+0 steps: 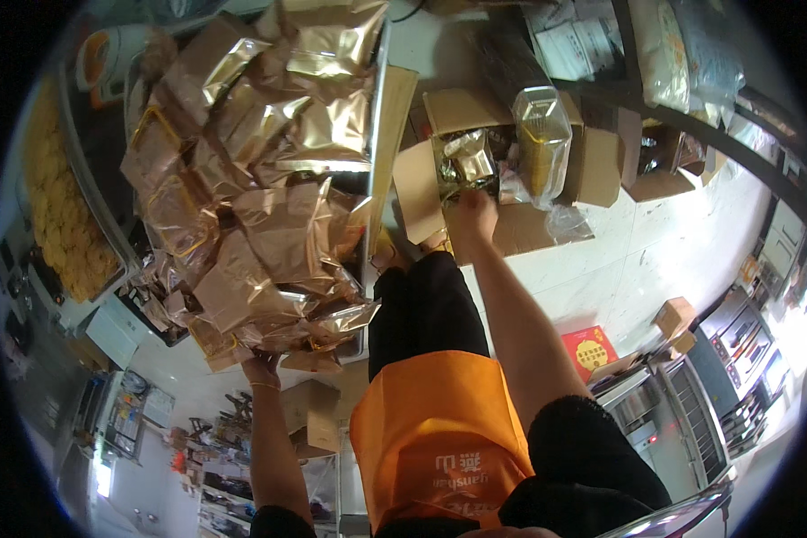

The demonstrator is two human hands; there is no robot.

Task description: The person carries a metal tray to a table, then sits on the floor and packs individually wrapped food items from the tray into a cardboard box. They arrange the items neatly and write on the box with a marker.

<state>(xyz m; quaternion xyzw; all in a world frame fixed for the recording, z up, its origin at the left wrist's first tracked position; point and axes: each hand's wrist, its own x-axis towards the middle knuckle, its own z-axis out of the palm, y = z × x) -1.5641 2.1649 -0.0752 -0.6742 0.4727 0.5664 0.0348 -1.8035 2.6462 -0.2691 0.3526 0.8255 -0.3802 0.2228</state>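
Observation:
My right hand (477, 215) reaches down into an open cardboard box (419, 184), next to shiny gold packets (472, 160). It looks closed, but whatever is in its fingers is hidden. On the left, a big heap of gold foil pouches (287, 220) fills a wide metal-edged tray (378, 117). My left hand (260, 368) is at the heap's near edge, up against the lowest pouches, which cover its fingers. A clear plastic container (542, 143) with something yellow inside stands in the right part of the box.
Beyond the tray at far left lies a tray of round golden-brown food pieces (63, 197). A second open carton (659, 184) stands right of the box, under a dark shelf bar (735, 139). A red box (589, 350) rests on the pale floor at right. Another carton (312, 417) is near my left forearm.

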